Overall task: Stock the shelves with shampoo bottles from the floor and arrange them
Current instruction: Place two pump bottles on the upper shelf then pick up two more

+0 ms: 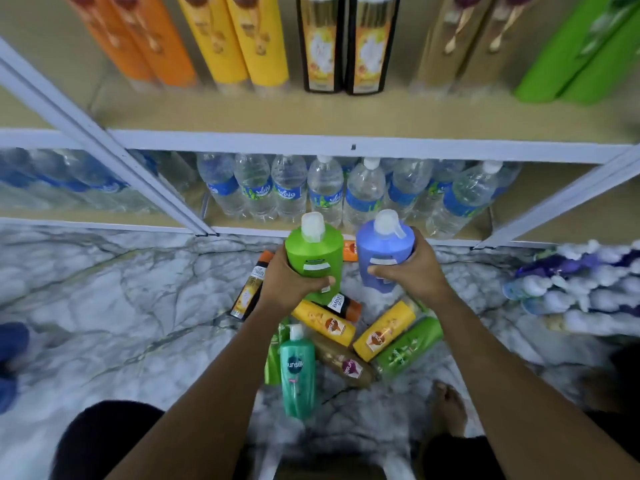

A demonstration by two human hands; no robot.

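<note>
My left hand (289, 287) grips a green shampoo bottle (313, 256) with a white pump top, held upright above the floor. My right hand (412, 271) grips a blue-violet shampoo bottle (384, 249), also upright with a white pump. Below my hands several bottles lie on the marble floor (121, 306): a teal pump bottle (298, 372), two yellow bottles (323, 322) (384, 330), a brown one (343, 363), a green one (410, 346) and a black-and-orange one (249, 289). The upper shelf (311, 112) holds orange, yellow, black, tan and green bottles standing in pairs.
Water bottles (291, 188) fill the lower shelf. White shelf posts (104, 140) slant down at left and right. Wrapped blue-and-white packs (575, 292) lie on the floor at right. My bare foot (446, 407) and knees are near the bottom edge.
</note>
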